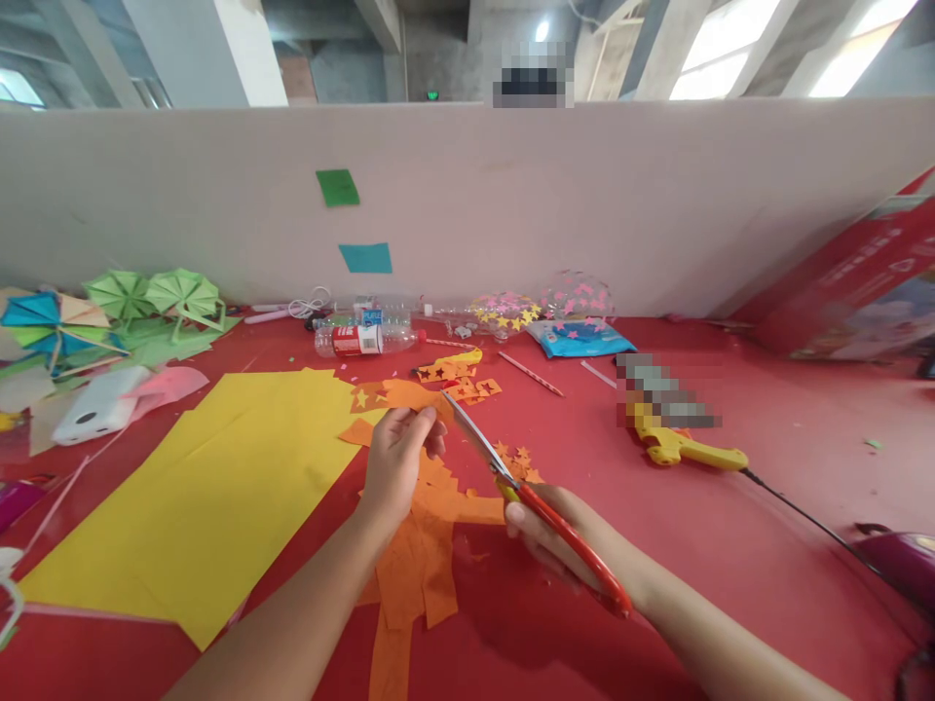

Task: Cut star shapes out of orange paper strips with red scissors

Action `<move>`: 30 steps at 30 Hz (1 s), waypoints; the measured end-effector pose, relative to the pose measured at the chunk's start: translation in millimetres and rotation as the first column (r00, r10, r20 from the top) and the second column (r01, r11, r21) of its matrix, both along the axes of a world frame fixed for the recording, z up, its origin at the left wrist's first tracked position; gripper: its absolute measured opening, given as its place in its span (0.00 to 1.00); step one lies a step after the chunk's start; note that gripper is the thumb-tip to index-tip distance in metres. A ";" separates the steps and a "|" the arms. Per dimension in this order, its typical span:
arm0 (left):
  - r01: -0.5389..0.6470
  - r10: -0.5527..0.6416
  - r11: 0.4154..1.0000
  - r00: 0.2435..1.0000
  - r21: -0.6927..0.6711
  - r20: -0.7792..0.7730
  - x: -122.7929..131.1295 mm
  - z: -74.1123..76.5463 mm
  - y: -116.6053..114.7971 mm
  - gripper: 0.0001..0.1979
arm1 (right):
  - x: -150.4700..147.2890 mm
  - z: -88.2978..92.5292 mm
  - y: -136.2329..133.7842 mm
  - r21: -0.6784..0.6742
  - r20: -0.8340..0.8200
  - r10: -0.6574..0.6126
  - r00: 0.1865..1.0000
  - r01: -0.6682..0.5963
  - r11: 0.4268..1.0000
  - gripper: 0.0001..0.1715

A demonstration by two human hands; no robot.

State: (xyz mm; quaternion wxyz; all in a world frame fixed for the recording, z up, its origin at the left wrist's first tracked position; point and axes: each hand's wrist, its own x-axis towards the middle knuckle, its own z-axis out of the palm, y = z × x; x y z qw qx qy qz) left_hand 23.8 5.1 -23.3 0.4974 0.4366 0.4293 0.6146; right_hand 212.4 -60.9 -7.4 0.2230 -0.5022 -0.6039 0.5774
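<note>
My right hand (559,540) is closed round the red handles of a pair of scissors (511,482), whose steel blades point up and left toward my left hand. My left hand (398,462) pinches a small piece of orange paper (438,407) at the blade tips. Under both hands lies a heap of orange paper strips (420,555) on the red table (730,506). Small orange star cut-outs (517,456) lie beside the blades.
A big yellow sheet (219,487) covers the table's left. Folded green and blue paper fans (146,297) and a white device (98,409) sit far left. Plastic bottles (365,338), a star-filled balloon (577,297), a blue packet and a yellow glue gun (687,448) lie behind.
</note>
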 end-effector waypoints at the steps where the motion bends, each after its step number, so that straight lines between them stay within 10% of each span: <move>1: 0.000 0.000 1.000 1.000 -0.007 0.016 0.7 -0.1 -0.1 0.11 | -1.1 -0.3 -0.5 -0.022 -0.002 -0.025 1.000 0.025 0.999 0.31; 30: 0.072 -0.071 0.997 0.997 0.036 -0.025 -7.1 1.4 3.3 0.10 | -0.2 -2.8 2.1 -0.078 0.060 -0.005 0.998 0.010 0.997 0.30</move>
